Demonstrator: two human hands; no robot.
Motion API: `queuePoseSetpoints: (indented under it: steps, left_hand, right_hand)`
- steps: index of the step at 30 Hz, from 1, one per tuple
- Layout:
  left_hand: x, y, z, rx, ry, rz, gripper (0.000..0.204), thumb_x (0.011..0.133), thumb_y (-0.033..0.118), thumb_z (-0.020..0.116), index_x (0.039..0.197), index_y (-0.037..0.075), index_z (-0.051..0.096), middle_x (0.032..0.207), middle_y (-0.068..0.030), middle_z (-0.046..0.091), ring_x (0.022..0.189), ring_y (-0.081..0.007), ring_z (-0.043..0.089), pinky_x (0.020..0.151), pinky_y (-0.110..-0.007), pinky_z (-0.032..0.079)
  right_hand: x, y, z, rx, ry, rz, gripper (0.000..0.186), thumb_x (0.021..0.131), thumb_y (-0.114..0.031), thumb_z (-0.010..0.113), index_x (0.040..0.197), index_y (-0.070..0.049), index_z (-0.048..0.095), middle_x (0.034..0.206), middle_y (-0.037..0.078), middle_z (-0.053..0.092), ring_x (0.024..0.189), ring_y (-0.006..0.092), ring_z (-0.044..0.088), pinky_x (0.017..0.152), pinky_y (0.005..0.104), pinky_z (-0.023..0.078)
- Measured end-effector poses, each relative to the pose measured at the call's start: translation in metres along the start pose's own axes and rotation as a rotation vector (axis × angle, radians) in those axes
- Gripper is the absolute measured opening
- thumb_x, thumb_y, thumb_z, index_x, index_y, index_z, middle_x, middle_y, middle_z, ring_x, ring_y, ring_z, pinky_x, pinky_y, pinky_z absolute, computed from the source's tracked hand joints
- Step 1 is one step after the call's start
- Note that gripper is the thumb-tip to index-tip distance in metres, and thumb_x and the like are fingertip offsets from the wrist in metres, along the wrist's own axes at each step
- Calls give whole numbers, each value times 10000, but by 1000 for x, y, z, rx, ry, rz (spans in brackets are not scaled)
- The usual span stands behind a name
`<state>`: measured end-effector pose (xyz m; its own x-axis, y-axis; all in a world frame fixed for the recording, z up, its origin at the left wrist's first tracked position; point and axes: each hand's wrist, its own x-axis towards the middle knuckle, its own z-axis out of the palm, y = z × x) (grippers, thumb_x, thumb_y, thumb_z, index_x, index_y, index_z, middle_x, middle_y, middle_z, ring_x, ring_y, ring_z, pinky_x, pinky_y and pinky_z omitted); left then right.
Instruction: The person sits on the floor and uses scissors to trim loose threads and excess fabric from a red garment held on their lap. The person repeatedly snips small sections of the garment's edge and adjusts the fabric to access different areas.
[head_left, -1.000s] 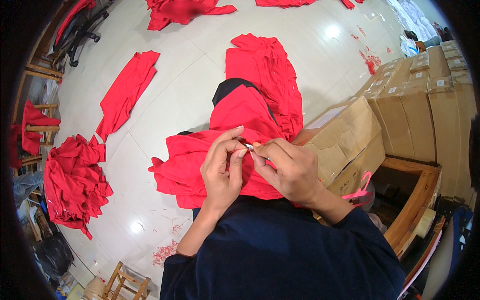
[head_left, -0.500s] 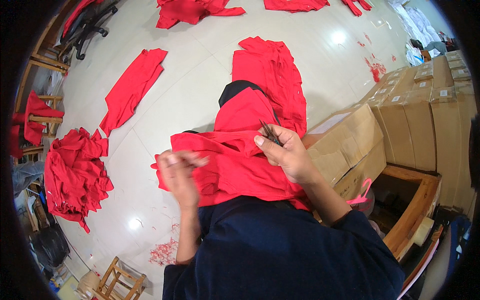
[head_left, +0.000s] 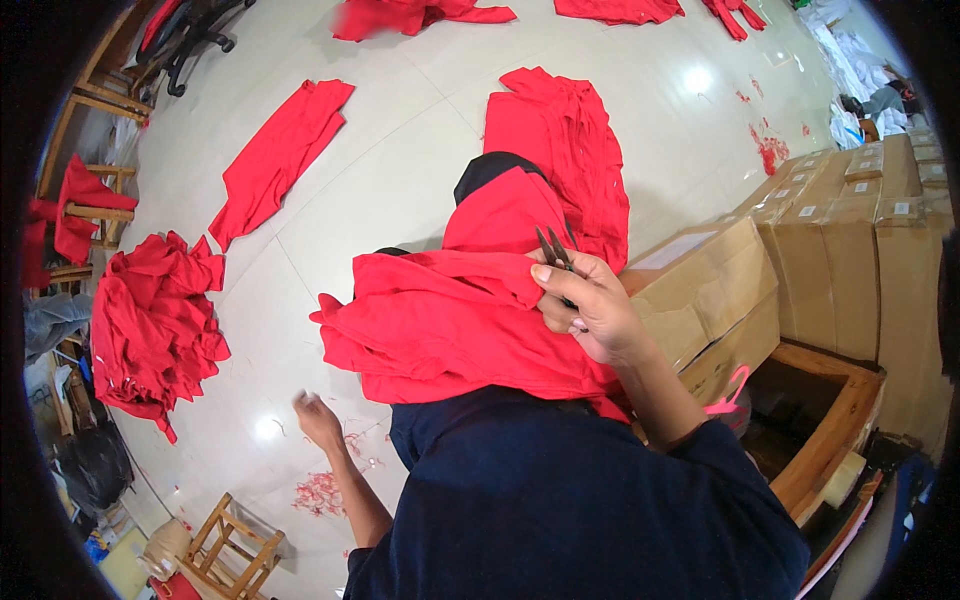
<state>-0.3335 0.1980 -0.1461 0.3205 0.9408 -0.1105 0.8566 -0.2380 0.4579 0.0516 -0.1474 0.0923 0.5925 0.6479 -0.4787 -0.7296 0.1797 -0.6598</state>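
A red garment (head_left: 450, 330) lies across my lap, its folds bunched up. My right hand (head_left: 598, 310) grips a small pair of dark thread snips (head_left: 553, 248), blades pointing up and away from me. The thumb of that hand is at the garment's upper right edge; whether it also pinches the cloth is hard to see. My left hand (head_left: 318, 420) is off the garment, out to the left above the floor. Its fingers are drawn together, and anything between them is too small to make out. Red thread scraps (head_left: 318, 494) lie on the floor below it.
A heap of red garments (head_left: 160, 325) is on the floor at left, with a flat red piece (head_left: 282, 160) beyond. Another red garment (head_left: 560, 140) lies past my knees. Cardboard boxes (head_left: 820, 260) and a wooden frame (head_left: 830, 440) stand at right; a wooden stool (head_left: 232, 548) is lower left.
My left hand has moved from over the garment down and left, out above the floor. The right hand stays by the cloth's edge with the snips. The view has shifted slightly.
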Motion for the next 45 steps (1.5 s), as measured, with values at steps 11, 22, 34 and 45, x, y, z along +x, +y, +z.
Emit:
queuePoseSetpoints:
  steps: [11,22,34,45]
  left_hand:
    - [-60,370,-26,-646,-436,882,149,903,68,775,1013,-3,705,950,-99,734,873,-209,678,801,-334,536]
    - [-86,389,-8,-765,-402,808,163,857,33,812,991,-7,728,945,-100,732,879,-191,681,802,-304,533]
    - [-24,270,-7,-1011,-178,224,169,1094,206,578,1036,56,628,891,-27,641,813,-106,643,763,-272,536]
    - [13,-92,19,84,7,-200,657,970,126,714,1465,-119,358,1432,-319,484,1297,-397,545,1078,-440,469]
  right_hand:
    - [6,4,2,-20,124,3,101,1050,-185,597,972,-137,555,681,-76,409,488,34,337,443,238,243]
    - [2,-2,5,-24,175,15,161,1060,-219,557,925,-148,502,630,-64,356,448,57,335,412,258,245]
    - [-1,-4,1,56,121,33,151,1055,-215,571,930,-146,519,634,-68,367,451,52,330,426,248,241]
    - [0,3,3,-438,118,-184,222,903,-96,797,974,-102,588,739,-92,466,581,8,379,524,221,303]
